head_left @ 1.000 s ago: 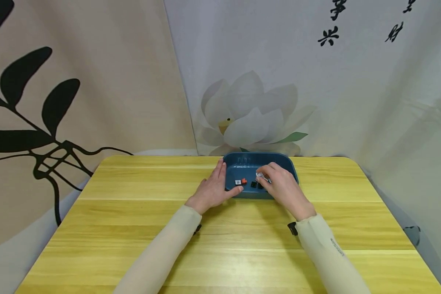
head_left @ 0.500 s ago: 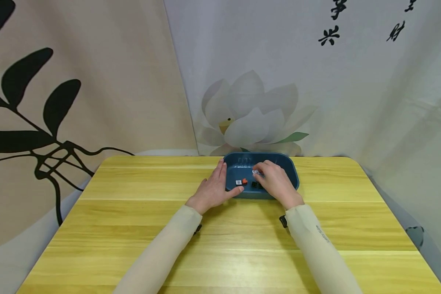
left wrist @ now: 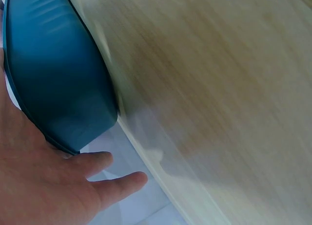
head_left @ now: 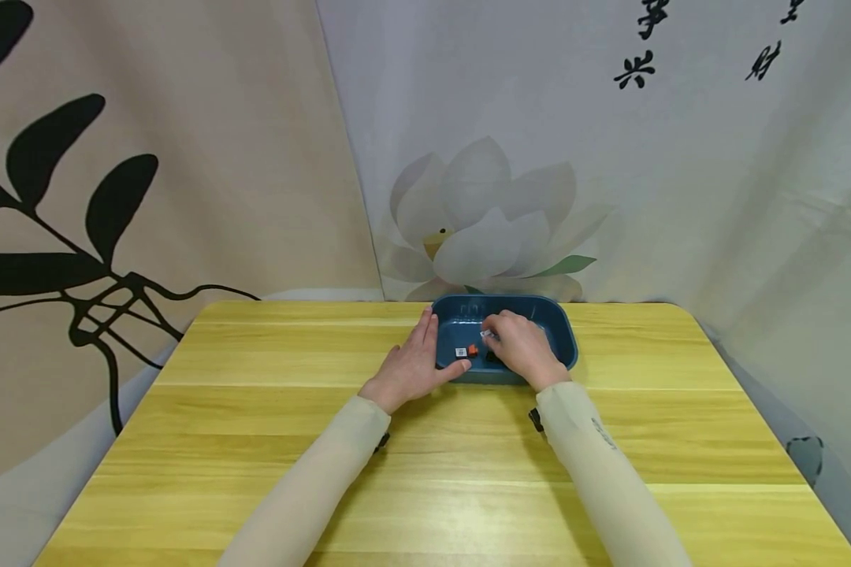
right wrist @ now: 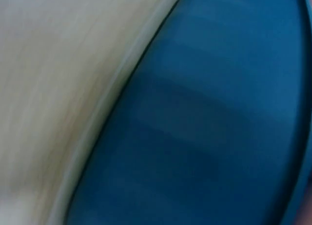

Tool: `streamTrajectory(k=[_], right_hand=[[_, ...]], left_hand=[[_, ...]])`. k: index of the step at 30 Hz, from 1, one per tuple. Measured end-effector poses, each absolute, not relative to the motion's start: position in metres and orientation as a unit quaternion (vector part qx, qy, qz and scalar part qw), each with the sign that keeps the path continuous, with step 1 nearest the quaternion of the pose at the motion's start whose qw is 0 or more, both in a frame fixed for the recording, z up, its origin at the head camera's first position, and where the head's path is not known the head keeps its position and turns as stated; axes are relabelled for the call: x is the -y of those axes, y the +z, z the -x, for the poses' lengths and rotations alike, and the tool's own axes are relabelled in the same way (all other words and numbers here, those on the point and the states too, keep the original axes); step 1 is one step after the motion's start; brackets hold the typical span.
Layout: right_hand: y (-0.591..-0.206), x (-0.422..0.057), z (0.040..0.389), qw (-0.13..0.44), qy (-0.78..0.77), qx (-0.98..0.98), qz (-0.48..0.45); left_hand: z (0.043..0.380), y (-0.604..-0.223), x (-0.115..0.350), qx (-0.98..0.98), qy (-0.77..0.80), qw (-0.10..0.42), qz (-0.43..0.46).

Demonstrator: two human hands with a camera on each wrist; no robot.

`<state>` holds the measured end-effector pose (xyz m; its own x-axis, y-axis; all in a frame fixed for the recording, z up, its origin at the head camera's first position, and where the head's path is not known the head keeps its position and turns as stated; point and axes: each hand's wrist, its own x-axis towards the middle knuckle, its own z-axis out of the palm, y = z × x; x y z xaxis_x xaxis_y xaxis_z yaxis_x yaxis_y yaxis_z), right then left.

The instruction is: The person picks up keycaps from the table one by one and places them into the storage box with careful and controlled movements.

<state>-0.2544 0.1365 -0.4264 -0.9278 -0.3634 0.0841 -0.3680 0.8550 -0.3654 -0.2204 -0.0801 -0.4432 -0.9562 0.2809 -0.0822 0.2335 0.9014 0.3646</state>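
A dark blue rectangular tray [head_left: 502,376] stands at the far edge of the table. My left hand [head_left: 414,362] rests with straight fingers along its left rim, the thumb over the front edge; in the left wrist view the left hand [left wrist: 44,176] lies against the tray wall [left wrist: 58,69]. Inside the tray, my right hand [head_left: 525,345] pinches a small white piece [head_left: 485,335] between thumb and fingers. To its left lie a small white square piece with a dark mark [head_left: 460,352] and a small red-orange piece [head_left: 473,350]. A black piece [head_left: 492,357] is partly hidden by the right hand.
The yellow wooden table [head_left: 454,488] extends around and in front of the tray. Behind it hangs a printed curtain [head_left: 681,197]. The right wrist view is blurred and shows mostly the tray's outer wall [right wrist: 195,113].
My right hand has moved left across the tray with the small white piece, covering more of the black pieces. The left hand has stayed on the rim.
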Motion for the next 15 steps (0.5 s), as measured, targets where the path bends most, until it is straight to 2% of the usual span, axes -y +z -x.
streamTrajectory(k=[8, 15], right_hand=[[-0.4283, -0.1366, 0.2581, 0.017, 0.169, 0.963, -0.208], [-0.4248, -0.1445, 0.2494, 0.068, 0.182, 0.962, -0.194]], left_hand=[[0.2207, -0.4432, 0.0787, -0.973, 0.177, 0.067, -0.136], [0.2213, -0.4441, 0.0798, -0.973, 0.176, 0.065, -0.137]])
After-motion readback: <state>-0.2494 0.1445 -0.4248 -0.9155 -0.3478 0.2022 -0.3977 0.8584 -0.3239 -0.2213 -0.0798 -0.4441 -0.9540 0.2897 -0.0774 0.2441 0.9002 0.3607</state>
